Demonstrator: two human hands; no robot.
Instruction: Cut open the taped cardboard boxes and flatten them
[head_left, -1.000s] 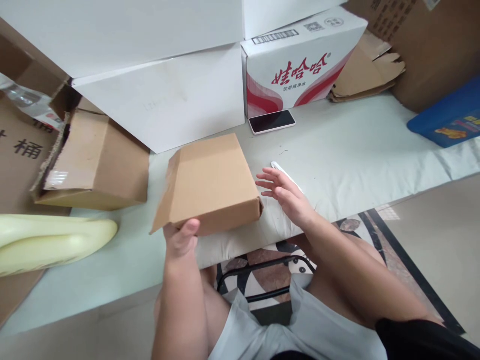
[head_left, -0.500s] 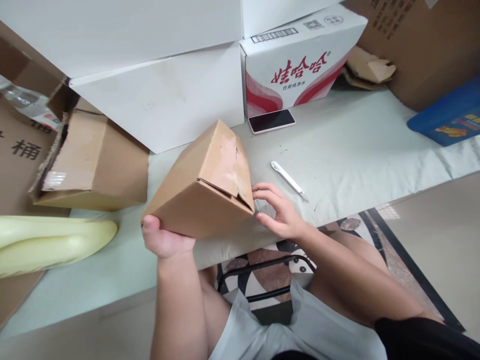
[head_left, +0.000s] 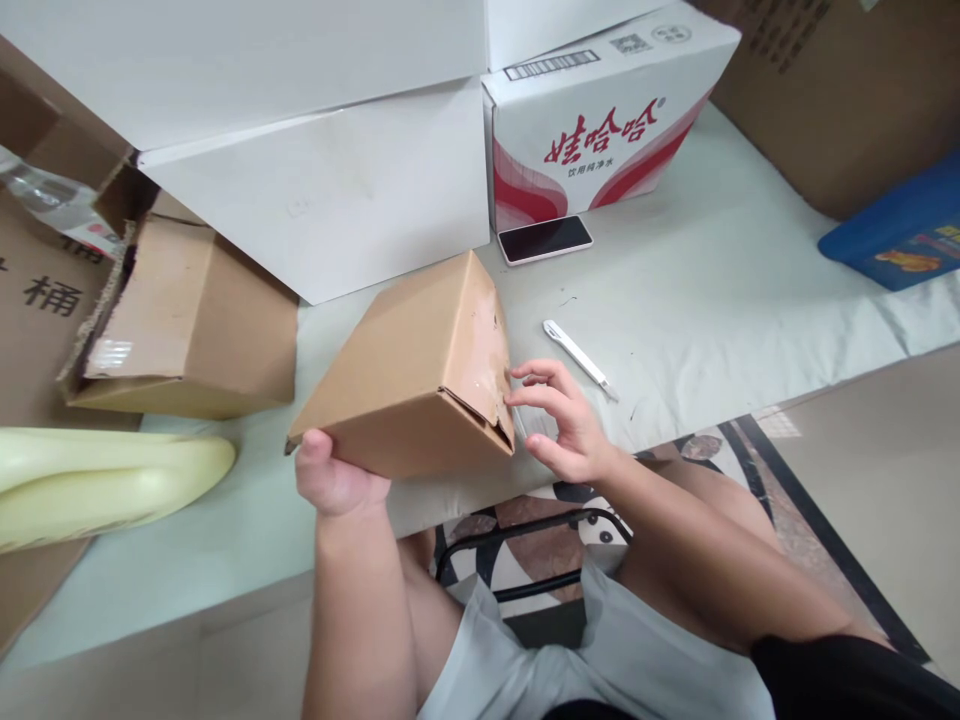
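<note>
A small brown cardboard box (head_left: 405, 375) is held tilted above the front edge of the pale-covered table (head_left: 712, 290). My left hand (head_left: 334, 478) grips it from below at its near left corner. The box's right end shows torn flaps with scuffed paper. My right hand (head_left: 562, 420) is at that end, fingers curled and spread, fingertips touching the torn flap edge, holding nothing. A white utility knife (head_left: 579, 357) lies on the table just right of my right hand.
Large white boxes (head_left: 322, 190) and a red-and-white printed carton (head_left: 600, 130) stand behind. A phone (head_left: 545, 239) lies face up before the carton. An open brown box (head_left: 187, 320) sits left, a pale yellow object (head_left: 105, 485) at far left, a blue item (head_left: 896, 235) at right.
The box was turned from flat to show its torn right end, then lowered slightly. My right hand moved from hovering open to touching the flap. The crumpled cardboard at back right is out of view.
</note>
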